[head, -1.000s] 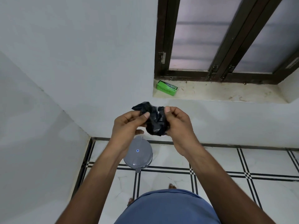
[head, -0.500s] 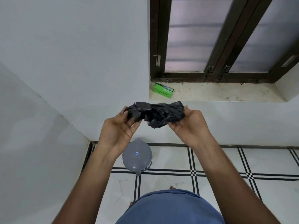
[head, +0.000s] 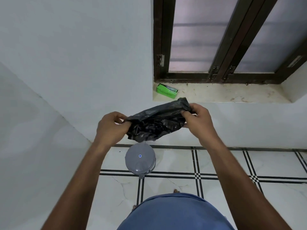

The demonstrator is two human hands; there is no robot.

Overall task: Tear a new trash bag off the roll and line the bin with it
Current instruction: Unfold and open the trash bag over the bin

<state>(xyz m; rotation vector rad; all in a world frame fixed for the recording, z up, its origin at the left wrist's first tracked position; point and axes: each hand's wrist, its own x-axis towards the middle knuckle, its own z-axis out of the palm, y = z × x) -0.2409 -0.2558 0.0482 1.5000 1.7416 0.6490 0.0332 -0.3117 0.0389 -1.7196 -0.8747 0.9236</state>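
- Holding the black trash bag (head: 156, 123) at chest height, you have it stretched sideways between both hands, well above the floor and in front of the white wall (head: 74, 55).
- Your left hand (head: 111, 128) is clenched on the bag's 9 o'clock end, fingers curled over the bunched plastic.
- Your right hand (head: 197, 118) pinches the 3 o'clock end, which sits slightly higher, so the bag slopes up toward the right.
- Bag condition: crumpled and only partly unfolded; the upper edge is pulled taut, the lower part sags in creases. Whether its mouth is open cannot be told, and nothing inside it is visible.
- The grey bin (head: 140, 161) stands on the tiled floor (head: 224, 165) at 6 o'clock from the bag, close to the wall's base. Its round lid is shut and carries a small blue light, so the contents and any liner inside cannot be seen.
- The bag hangs above the bin without touching it.
- A green box (head: 167, 91) lies on its side on the window ledge (head: 232, 95), at 12 o'clock from the bag, near the ledge's left end. Its printed label is too small to read, and its contents are not visible.
- The dark-framed window (head: 224, 39) above the ledge is closed.
- Your blue garment (head: 174, 213) fills the lower edge at 6 o'clock.
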